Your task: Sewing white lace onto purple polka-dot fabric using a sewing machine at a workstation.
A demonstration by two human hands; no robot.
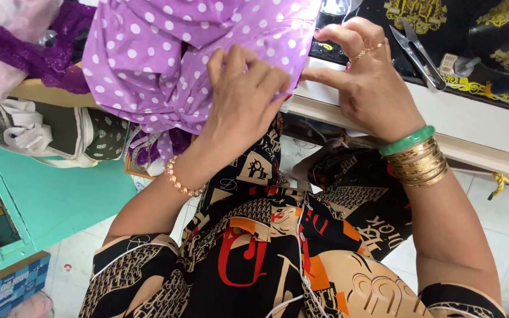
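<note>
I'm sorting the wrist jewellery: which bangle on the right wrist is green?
The green bangle sits closest to the right hand, above the stack of gold bangles; it alone is green.
</note>
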